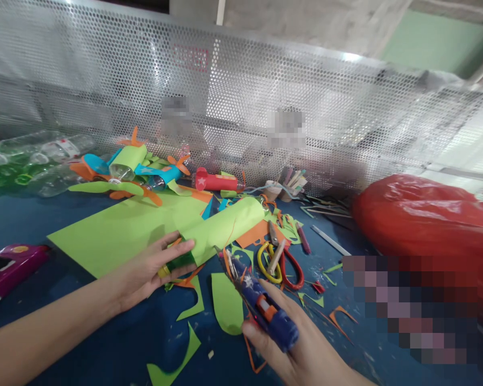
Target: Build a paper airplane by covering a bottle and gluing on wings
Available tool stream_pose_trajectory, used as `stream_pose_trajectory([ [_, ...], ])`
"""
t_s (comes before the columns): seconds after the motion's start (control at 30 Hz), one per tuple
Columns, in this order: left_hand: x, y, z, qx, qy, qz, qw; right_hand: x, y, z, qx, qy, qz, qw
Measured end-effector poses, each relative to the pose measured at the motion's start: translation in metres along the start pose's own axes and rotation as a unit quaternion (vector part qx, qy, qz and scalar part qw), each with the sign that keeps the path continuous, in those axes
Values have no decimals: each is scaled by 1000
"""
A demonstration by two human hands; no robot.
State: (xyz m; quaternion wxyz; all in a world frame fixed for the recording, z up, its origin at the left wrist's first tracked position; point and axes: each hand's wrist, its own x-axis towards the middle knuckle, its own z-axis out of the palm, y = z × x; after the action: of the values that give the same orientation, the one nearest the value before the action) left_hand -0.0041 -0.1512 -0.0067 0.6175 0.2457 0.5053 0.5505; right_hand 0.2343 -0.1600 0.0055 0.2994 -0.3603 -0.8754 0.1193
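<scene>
My left hand point(161, 265) grips the dark green end of a plastic bottle wrapped in lime-green paper point(229, 225). The bottle lies tilted, its neck pointing away to the right. In my right hand point(285, 327) is a blue hot glue gun point(261, 303), its nozzle close to the lower edge of the wrapped paper. Whether the tip touches the paper, I cannot tell. Beneath the glue gun lies a rounded lime-green paper piece point(227, 305). Scissors with yellow and red handles point(292, 271) rest right of the bottle.
A large lime-green sheet point(124, 230) lies behind my left hand. Finished-looking bottle planes, one in red paper point(219, 182), stand at the back. Clear bottles point(60, 153) are at far left, a purple tool point(16, 268) nearer. A red plastic bag point(426, 225) bulges at right; paper scraps litter the blue table.
</scene>
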Motion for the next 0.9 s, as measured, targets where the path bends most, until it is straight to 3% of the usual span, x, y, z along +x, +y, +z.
stream_pose_trajectory([
  [0.33,1,0,0,4,15,12,1000,2,2,-6,9,-3,43,999],
  [0.43,1,0,0,1,19,11,1000,2,5,-14,-61,17,11,998],
  [0.53,2,1,-1,-9,21,9,1000,2,15,-21,-204,23,-5,979],
  [0.63,3,2,0,-7,14,13,1000,3,34,-24,-344,-21,48,938],
  [0.73,3,4,1,-1,16,8,1000,3,59,-24,-397,-101,105,906],
  [0.83,3,5,2,4,17,4,1000,1,77,-27,-366,-151,112,912],
  [0.9,3,5,1,1,8,5,1000,0,80,-33,-331,-122,91,931],
])
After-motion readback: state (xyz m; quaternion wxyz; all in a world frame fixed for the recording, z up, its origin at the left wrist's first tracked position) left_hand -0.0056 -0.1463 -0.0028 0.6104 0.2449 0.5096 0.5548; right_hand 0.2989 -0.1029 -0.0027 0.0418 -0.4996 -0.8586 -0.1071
